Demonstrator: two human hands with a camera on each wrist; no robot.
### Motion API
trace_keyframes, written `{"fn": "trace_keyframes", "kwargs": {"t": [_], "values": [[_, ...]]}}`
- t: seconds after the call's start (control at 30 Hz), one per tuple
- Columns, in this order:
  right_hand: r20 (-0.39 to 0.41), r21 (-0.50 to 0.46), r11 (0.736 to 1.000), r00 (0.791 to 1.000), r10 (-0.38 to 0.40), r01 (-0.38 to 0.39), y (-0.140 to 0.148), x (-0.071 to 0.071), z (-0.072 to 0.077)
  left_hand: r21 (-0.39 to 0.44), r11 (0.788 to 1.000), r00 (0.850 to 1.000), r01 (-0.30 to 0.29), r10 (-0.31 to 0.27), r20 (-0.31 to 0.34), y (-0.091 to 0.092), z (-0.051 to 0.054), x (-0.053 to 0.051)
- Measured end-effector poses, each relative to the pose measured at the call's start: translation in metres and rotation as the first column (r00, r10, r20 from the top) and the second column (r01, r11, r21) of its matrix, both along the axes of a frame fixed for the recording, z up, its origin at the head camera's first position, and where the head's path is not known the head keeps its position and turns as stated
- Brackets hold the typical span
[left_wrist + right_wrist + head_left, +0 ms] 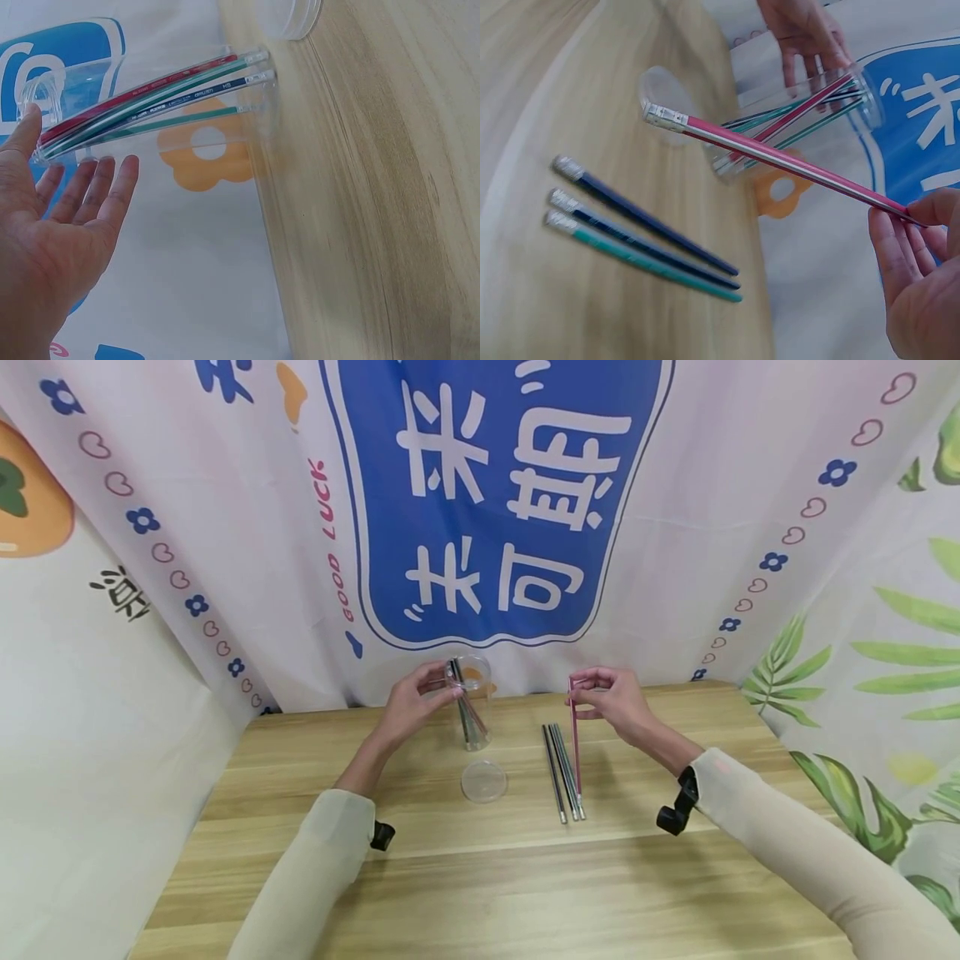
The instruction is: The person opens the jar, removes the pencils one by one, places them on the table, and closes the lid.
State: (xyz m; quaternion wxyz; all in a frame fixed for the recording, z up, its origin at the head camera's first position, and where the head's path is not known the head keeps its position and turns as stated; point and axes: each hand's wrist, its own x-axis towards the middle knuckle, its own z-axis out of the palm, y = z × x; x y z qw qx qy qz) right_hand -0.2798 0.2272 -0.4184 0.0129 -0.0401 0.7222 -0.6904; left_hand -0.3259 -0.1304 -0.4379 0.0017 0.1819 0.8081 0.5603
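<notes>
My left hand [407, 708] holds a clear plastic cylinder [475, 708] near its rim, thumb on one side and fingers on the other. Inside it lean several pencils, among them a red pencil [142, 95] and a dark blue pencil [187, 98], eraser ends down. Between the thumb and fingers of my right hand [621, 703] is a red striped pencil [780, 160], pinched near its eraserless end, with the eraser pointing down. Beside it on the table lie two dark pencils [656, 212] and a green pencil [656, 265], roughly parallel.
A round clear lid [483, 782] lies flat on the wooden table [465, 893], in front of the cylinder. Behind the table's far edge hangs a printed cloth [675, 568]; more patterned cloth [892, 677] hangs at the right.
</notes>
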Motion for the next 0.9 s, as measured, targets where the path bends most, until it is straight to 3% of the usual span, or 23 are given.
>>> {"fn": "trace_keyframes", "kwargs": {"t": [0.43,0.9], "values": [[0.051,0.08,0.997,0.999,0.006,-0.011,0.013,0.001,-0.032,-0.002,1.0,1.0,0.0,0.0,-0.002,-0.001,0.003,0.001],[0.086,0.107,0.994,0.995,-0.046,0.037,0.019,-0.006,-0.054,-0.001,1.0,1.0,-0.003,0.003,0.011,0.0,0.001,0.0]]}}
